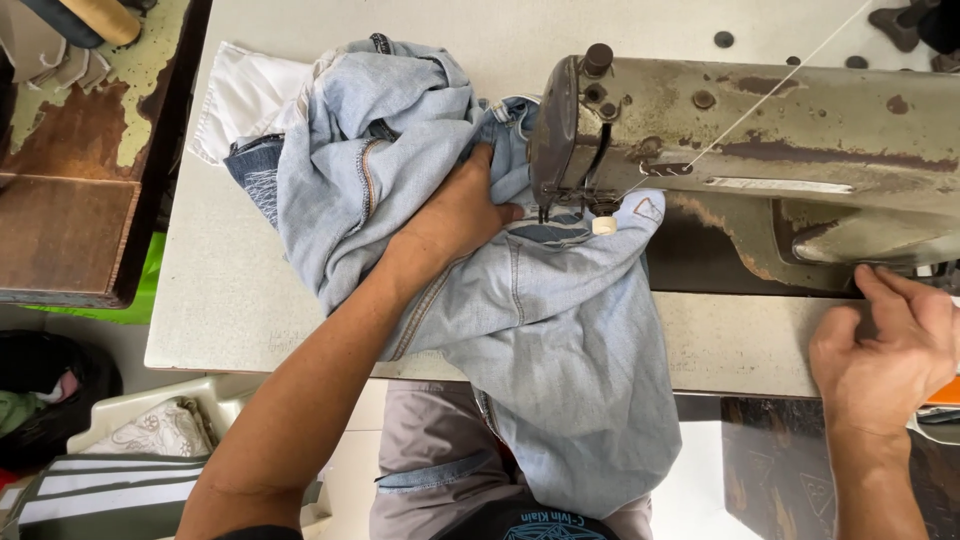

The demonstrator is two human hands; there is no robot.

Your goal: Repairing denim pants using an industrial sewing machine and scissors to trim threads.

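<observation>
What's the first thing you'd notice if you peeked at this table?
A big, rusty old sewing machine stretches across the right of the pale table. Rumpled light-blue jeans lie under its needle and spill off the near edge. The left hand presses the jeans flat, and the right hand rests at the machine's right end.

Small white tag (647,209) on denim (560,330)
</observation>
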